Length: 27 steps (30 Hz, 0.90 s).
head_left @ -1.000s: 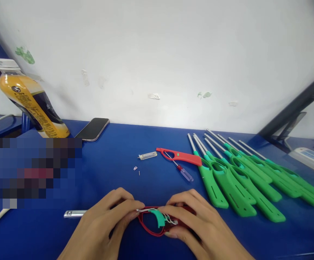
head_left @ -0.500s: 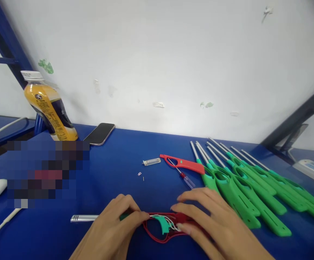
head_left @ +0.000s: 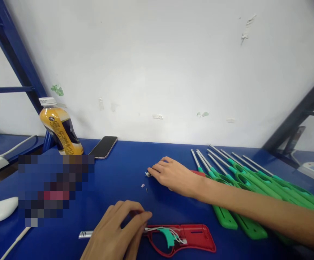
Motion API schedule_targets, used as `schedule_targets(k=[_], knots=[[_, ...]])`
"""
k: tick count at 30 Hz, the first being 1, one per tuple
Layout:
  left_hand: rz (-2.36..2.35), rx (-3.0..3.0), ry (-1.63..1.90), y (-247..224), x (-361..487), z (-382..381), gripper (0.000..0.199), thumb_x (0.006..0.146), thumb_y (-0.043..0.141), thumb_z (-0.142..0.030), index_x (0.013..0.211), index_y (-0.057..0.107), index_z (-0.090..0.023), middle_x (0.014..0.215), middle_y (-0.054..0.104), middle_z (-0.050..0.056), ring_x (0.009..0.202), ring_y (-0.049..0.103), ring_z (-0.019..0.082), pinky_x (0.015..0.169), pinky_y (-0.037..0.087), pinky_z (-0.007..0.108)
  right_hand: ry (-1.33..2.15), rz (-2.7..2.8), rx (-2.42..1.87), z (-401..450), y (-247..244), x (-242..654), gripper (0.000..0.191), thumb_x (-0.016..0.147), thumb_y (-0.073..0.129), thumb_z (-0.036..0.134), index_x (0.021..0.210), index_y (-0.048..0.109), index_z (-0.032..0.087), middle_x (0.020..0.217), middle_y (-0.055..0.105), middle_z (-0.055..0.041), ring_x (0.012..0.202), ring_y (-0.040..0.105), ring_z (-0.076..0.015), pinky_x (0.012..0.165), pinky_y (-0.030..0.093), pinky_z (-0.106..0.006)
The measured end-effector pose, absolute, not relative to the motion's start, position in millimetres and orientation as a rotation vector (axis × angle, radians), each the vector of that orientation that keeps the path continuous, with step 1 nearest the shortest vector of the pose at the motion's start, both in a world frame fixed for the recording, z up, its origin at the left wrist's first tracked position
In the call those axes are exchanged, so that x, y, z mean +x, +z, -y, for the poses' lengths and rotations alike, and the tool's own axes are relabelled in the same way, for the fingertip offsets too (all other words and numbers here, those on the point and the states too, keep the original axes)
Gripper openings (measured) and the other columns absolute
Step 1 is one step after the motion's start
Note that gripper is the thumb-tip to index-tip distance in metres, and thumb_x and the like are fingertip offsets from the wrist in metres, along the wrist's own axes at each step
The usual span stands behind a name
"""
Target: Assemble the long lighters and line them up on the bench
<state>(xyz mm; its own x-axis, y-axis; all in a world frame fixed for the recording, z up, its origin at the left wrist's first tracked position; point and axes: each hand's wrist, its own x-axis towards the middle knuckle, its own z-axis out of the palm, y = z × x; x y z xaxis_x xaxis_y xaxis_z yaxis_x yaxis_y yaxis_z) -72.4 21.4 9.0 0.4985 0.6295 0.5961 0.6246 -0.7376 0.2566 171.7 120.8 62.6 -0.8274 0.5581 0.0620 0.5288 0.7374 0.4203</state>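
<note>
In front of me lies an opened utility lighter (head_left: 197, 236): a red half shell with a silver barrel end, white wires and a teal trigger (head_left: 169, 237) inside. My left hand (head_left: 119, 231) is closed round its neck, thumb and index finger pinched there; the hand hides that part. Farther out, my right hand (head_left: 170, 175) has its fingers curled over the small clear fuel tank, of which only the metal valve end (head_left: 147, 174) shows. Just in front of that hand are a tiny pinkish part (head_left: 143, 185) and a small pin (head_left: 146, 190).
Several green lighters (head_left: 243, 187) with metal barrels lie at the right, partly under my right forearm. A red shell piece (head_left: 198, 173) shows behind the arm. At the back left are a phone (head_left: 104, 147) and a yellow drink bottle (head_left: 61, 128). A white device (head_left: 1, 211) sits far left.
My right hand has left the red half shell and moved forward onto the clear fuel tank. My left hand still holds the lighter's neck. The camera view has tilted up somewhat.
</note>
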Motion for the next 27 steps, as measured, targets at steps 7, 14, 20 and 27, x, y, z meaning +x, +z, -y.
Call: schedule_targets(k=[7,14,20,27], knots=[[-1.669,2.583,0.498,43,-52,-71,0.031,0.104,0.052,-0.012,0.121,0.076,-0.022,0.106,0.075,0.008,0.101,0.076,0.029,0.084,0.062,0.041,0.783,-2.85,0.909,-83,90,181,0.037,0.087,0.074,0.004,0.123,0.069,0.011,0.108,0.075,-0.0109,0.099,0.072,-0.0278,0.086,0.055,-0.042],[-1.726,2.461,0.181,56,-36,-107,0.021,0.105,0.071,-0.033,0.118,0.071,-0.016,0.114,0.074,0.005,0.104,0.074,0.022,0.093,0.062,0.045,0.968,-3.034,0.984,-28,112,215,0.037,0.09,0.058,-0.004,0.12,0.069,0.015,0.109,0.08,-0.0076,0.097,0.075,-0.0263,0.102,0.054,-0.053],[-1.702,2.384,0.212,52,-33,-112,0.022,0.104,0.072,-0.038,0.109,0.071,-0.016,0.107,0.074,0.004,0.096,0.074,0.02,0.088,0.062,0.041,0.937,-3.2,1.124,-8,103,230,0.047,0.093,0.038,-0.008,0.119,0.068,0.018,0.103,0.081,-0.0068,0.092,0.077,-0.026,0.096,0.054,-0.053],[-1.507,2.311,0.86,81,-30,-78,0.011,0.105,0.061,-0.019,0.105,0.073,-0.019,0.088,0.073,0.001,0.081,0.071,0.017,0.081,0.061,0.034,0.532,-3.445,1.843,-1,88,220,0.023,0.11,0.057,0.024,0.13,0.066,0.031,0.115,0.084,0.0006,0.097,0.081,-0.021,0.084,0.063,-0.035]])
